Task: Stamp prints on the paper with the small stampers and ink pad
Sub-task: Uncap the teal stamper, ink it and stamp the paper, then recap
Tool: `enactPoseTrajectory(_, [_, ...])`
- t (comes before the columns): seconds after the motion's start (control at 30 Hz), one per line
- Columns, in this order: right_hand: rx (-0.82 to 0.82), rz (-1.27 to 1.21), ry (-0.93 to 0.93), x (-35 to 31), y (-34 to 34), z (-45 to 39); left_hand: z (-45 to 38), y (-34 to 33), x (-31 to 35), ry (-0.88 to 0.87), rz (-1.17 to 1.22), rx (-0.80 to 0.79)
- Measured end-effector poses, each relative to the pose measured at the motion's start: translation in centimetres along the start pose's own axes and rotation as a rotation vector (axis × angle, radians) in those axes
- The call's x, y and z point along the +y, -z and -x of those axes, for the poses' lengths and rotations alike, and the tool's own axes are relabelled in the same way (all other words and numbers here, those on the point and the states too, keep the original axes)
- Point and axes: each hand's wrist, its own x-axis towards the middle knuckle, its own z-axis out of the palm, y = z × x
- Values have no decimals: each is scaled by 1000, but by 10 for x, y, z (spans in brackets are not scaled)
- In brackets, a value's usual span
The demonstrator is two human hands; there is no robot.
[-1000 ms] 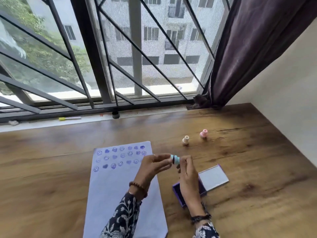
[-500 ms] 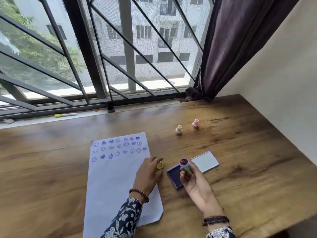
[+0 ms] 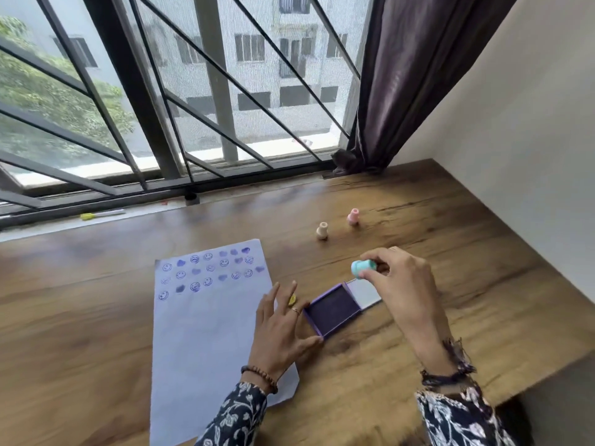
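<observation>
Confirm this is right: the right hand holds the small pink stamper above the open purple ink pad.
Wrong in one respect: the head view shows the right hand holding a small light-blue stamper above the open purple ink pad. The small pink stamper stands farther back on the wooden table.

Teal stamper [image 3: 363,268], purple ink pad [image 3: 333,309] (floral sleeves [image 3: 236,416]).
</observation>
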Motion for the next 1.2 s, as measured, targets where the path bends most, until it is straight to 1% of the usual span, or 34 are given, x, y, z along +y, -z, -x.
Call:
enactPoseTrajectory(0.07, [39,83,66,-11,2,1,0,-2,1,12,6,-2])
enactPoseTrajectory(0.13, [42,121,88,-14,-3,0,0,-3,1,23,11,1])
enactPoseTrajectory(0.27, [-25,152,40,3,-37,-9,0,-4,1,28,33,19])
enactPoseTrajectory(0.4, [-181,226,-46,29,-80,-6,1,-4,1,18,45,46])
enactPoseTrajectory(0.47, [-197,258,-39,37,-91,-6,1,-6,0,22,54,57])
enactPoseTrajectory(0.67, [-247,372,24,35,-94,-12,1,-9,-1,24,41,53])
enactPoseTrajectory(0.8, [-247,442,32,25,-91,-10,-1,-10,-1,33,26,5])
enactPoseTrajectory(0.9, [-232,467,1,15,-91,-9,4,-4,-7,56,73,-19])
enactPoseTrajectory(0.97, [-193,396,-55,7,-92,-7,11,6,-20,59,122,28])
enactPoseTrajectory(1.03, [-145,190,-123,-7,-96,-1,23,22,-40,71,146,106])
enactPoseTrajectory(1.1, [-154,-187,-216,-29,-106,13,39,39,-69,127,141,187])
enactPoseTrajectory(1.17, [-226,-588,-291,-52,-123,31,59,55,-104,216,135,236])
enactPoseTrajectory(1.2, [-265,-726,-320,-63,-134,40,68,64,-122,268,136,239])
